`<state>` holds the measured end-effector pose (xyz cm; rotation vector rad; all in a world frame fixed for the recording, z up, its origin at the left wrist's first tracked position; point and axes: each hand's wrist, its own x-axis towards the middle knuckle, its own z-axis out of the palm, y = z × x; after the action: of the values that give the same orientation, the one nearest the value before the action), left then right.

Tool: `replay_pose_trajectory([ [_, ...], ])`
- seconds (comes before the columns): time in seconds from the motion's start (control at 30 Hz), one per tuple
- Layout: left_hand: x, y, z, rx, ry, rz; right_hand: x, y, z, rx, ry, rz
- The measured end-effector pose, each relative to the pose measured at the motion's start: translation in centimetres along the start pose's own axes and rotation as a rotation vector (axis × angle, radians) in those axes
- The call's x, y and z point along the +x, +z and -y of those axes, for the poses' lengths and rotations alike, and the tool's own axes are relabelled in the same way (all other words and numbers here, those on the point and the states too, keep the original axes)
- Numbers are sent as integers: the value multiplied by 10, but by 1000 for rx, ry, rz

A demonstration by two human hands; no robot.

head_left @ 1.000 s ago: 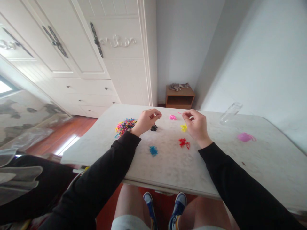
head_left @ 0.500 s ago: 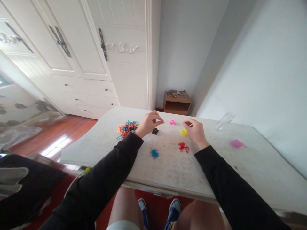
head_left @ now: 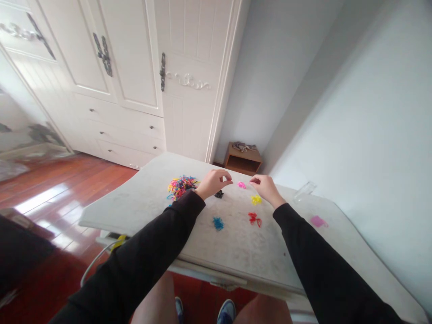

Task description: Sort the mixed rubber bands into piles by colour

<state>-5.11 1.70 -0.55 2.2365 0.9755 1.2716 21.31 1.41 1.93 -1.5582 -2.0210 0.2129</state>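
Observation:
My left hand (head_left: 215,182) hovers over the far half of the table beside a small black pile of bands (head_left: 219,194), thumb and forefinger pinched together. Anything between those fingertips is too small to make out. My right hand (head_left: 265,188) is also pinched, just right of a pink pile of bands (head_left: 241,185) and above a yellow pile (head_left: 256,200); its fingertips show nothing I can name. Left of my left hand lies a large mixed heap of coloured rubber bands (head_left: 182,185), partly behind the wrist. Nearer me are a blue pile (head_left: 218,223) and a red pile (head_left: 254,219).
The white table (head_left: 236,252) has a clear glass or plastic container (head_left: 304,191) lying on its right side, near a flat pink item (head_left: 318,221). Beyond stand a white wardrobe (head_left: 135,81) and a small wooden cabinet (head_left: 243,159) with cloth on top.
My right hand has moved away from the yellow pile toward the pink one. Both hands stay pinched, and the camera view has tilted and shifted.

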Motion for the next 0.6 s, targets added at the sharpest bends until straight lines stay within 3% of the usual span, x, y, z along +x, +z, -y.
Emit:
replay_pose_trajectory([
  [0.3, 1, 0, 1, 15, 6, -13, 45, 10, 17, -60, -61, 167],
  [0.47, 1, -2, 0, 15, -8, -15, 51, 21, 14, -91, -60, 242],
  [0.6, 1, -2, -1, 20, -15, -9, 49, 20, 9, -95, -76, 216],
])
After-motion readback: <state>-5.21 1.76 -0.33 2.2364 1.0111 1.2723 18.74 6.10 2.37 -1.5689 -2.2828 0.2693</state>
